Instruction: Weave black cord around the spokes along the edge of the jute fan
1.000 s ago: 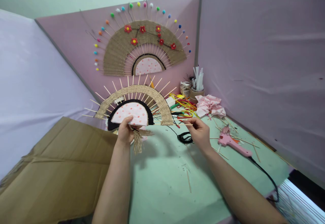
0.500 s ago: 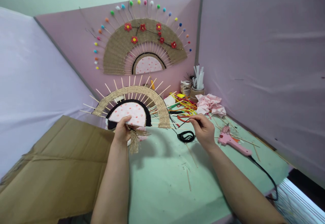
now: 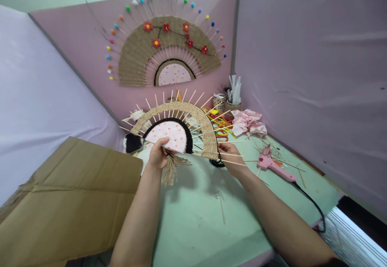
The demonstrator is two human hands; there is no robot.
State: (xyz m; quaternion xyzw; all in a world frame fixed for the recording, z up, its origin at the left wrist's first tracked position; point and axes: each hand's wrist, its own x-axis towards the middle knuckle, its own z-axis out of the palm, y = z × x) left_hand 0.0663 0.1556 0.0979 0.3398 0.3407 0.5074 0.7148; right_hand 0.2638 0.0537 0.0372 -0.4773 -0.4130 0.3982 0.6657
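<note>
My left hand (image 3: 159, 153) grips a half-round woven fan (image 3: 208, 134) by its pink-dotted centre, thumb on the front face. The fan has thin wooden sticks fanning outward, a band of woven tan cord and a black inner rim. Loose tan cord ends (image 3: 171, 172) hang below that hand. At the fan's right end my right hand (image 3: 229, 156) is behind the sticks, its fingers closed around black cord that runs along the woven band's outer edge. A coil of black cord (image 3: 216, 163) lies just beneath, partly covered.
A pink glue gun (image 3: 276, 168) with a black cable lies at right, among loose sticks. Behind it are crumpled pink-dotted cloth (image 3: 248, 122) and a pot of white sticks (image 3: 234, 103). Cardboard (image 3: 72, 194) fills the left. A finished fan with red flowers (image 3: 172, 37) hangs on the back panel.
The fan has shifted right and turned slightly. My right hand has moved left from beyond the stick tips to behind the sticks at the band's end, with the black cord.
</note>
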